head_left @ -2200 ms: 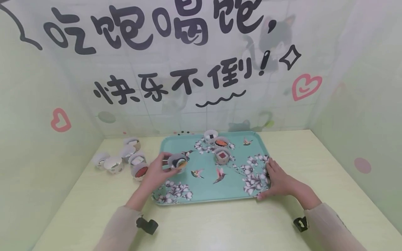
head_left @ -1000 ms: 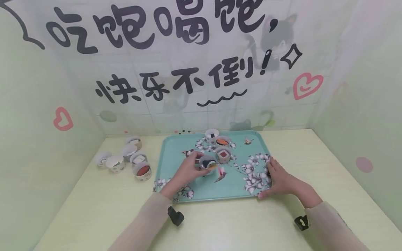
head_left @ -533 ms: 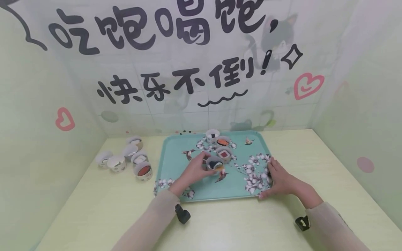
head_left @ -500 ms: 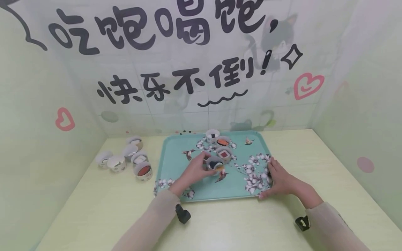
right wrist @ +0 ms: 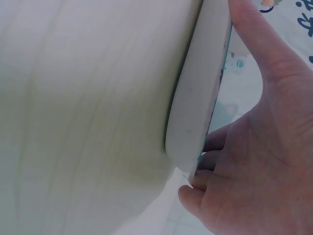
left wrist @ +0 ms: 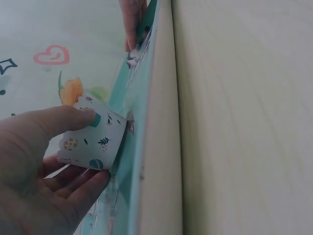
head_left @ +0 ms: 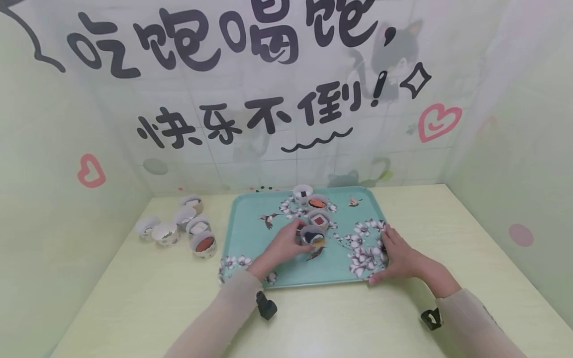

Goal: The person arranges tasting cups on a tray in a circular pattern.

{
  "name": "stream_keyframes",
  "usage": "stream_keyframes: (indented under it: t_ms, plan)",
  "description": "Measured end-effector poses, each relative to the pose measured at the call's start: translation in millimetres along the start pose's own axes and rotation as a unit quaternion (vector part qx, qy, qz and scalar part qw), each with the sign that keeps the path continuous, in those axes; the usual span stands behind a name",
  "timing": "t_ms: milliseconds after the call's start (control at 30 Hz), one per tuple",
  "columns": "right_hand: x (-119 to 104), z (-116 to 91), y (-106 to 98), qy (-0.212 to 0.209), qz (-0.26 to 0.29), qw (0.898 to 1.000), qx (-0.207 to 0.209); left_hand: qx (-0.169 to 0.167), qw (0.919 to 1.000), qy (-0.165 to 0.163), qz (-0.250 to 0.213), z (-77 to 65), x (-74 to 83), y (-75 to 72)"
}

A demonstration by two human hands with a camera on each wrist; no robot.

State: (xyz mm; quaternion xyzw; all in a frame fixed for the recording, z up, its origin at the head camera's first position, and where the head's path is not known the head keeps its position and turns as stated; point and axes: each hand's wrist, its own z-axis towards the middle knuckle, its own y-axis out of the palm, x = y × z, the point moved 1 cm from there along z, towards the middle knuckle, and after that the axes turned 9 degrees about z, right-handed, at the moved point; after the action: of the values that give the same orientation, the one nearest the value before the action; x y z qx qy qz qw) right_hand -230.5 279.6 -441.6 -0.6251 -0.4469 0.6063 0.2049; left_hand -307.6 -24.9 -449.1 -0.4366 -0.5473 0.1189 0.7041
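Observation:
My left hand (head_left: 284, 244) holds a printed paper baking cup (left wrist: 90, 142) between thumb and fingers, over the middle of the turquoise tray (head_left: 277, 271). In the head view dark and yellow contents show inside; the left wrist view has an orange piece (left wrist: 72, 91) with a green tip above the rim. The cup is low over the tray; whether its base touches cannot be told. Just behind it stands a cup with a red-and-white square (head_left: 319, 220). My right hand (head_left: 400, 256) rests at the tray's right front corner, fingers along the side rim, thumb at the front rim.
Farther back on the tray are a cup with an orange filling (head_left: 317, 202) and a cup with a white-and-black piece (head_left: 303, 193). Several filled cups cluster left of the tray, the nearest a red-topped cup (head_left: 204, 244). A printed curtain (head_left: 268, 164) stands behind the table.
My left hand has carried the cup rightward from the tray's left side to its middle, close to the cups there. My right hand has stayed at the tray corner.

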Motion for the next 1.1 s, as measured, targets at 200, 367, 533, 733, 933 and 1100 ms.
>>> stream_keyframes:
  t_ms: [200,367,533,733,933,1100]
  plan:
    - [2.4,1.7,1.7,0.001,0.003,1.000,0.000,-0.009,1.0000,0.002,0.000,1.5,1.6,3.7]
    - [3.0,2.3,2.4,0.001,0.004,1.000,0.001,-0.015,0.9998,-0.004,0.009,2.9,3.6,4.3]
    - [1.5,1.1,2.1,0.000,0.005,1.000,-0.001,-0.008,0.9997,-0.016,0.019,4.1,4.8,5.4]
    - [2.6,0.1,3.9,0.006,0.006,1.000,-0.001,-0.004,0.9998,-0.017,0.006,4.4,7.2,9.0]
    - [3.9,0.1,5.5,0.004,0.005,1.000,0.003,-0.003,0.9997,-0.023,-0.008,5.3,8.1,10.3]
    - [3.4,1.9,4.7,0.000,0.006,1.000,0.007,0.001,0.9997,-0.023,-0.012,5.7,8.3,8.3]
